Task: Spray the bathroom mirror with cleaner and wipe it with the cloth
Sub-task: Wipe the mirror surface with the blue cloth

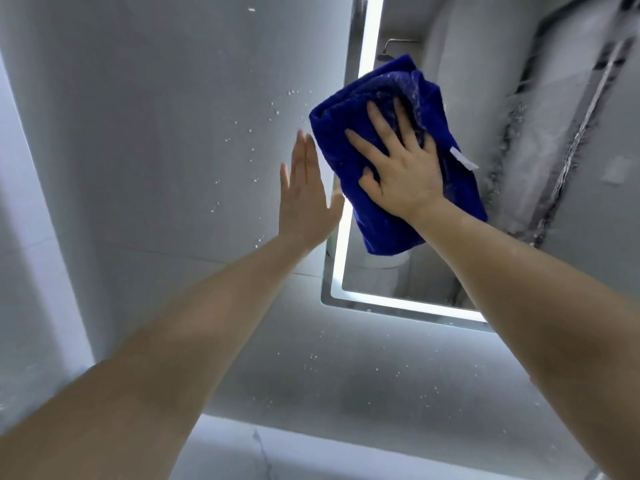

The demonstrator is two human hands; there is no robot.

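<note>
A folded dark blue cloth (353, 133) lies flat against the lit mirror (450, 81), near its left edge. My right hand (398, 168) presses on the cloth with fingers spread, palm over its middle. Foam streaks cover the glass to the right of the cloth. A white label sticks out of the cloth's right side. My left hand (304, 195) rests flat on the grey wall (156, 133) just left of the mirror frame, fingers together and holding nothing. No spray bottle is in view.
White droplets speckle the wall left of and below the mirror. A glowing light strip (349, 296) runs along the mirror's left and bottom edges. A pale ledge (311, 445) sits at the bottom of the view.
</note>
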